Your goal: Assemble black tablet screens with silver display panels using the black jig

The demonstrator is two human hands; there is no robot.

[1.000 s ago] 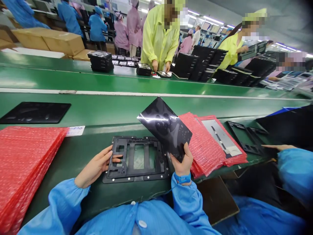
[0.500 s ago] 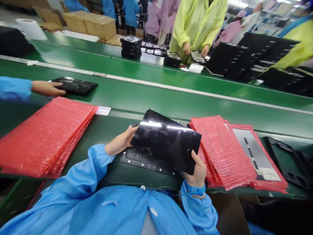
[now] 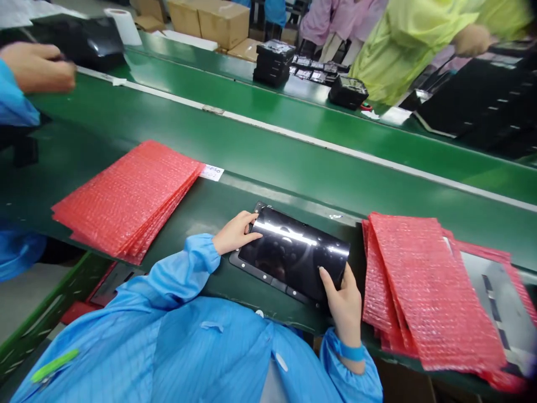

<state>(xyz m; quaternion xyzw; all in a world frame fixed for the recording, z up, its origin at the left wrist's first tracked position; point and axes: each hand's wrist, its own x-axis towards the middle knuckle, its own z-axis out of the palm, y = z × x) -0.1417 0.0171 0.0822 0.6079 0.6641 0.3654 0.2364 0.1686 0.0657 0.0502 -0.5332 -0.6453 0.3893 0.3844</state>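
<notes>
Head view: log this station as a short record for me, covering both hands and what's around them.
left hand: fingers resting on the left end of the glossy black panel
right hand: at the panel's lower edge, fingertips on it
under panel: black fixture plate, its edge showing at lower left
right of hands: stack of red bubble bags
left of hands: second stack of red bubble bags
work surface: green conveyor belt
nearby person: co-worker's hand at upper left

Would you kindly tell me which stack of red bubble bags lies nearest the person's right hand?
The stack just beside the right hand; the other stack lies past the left hand.
</notes>
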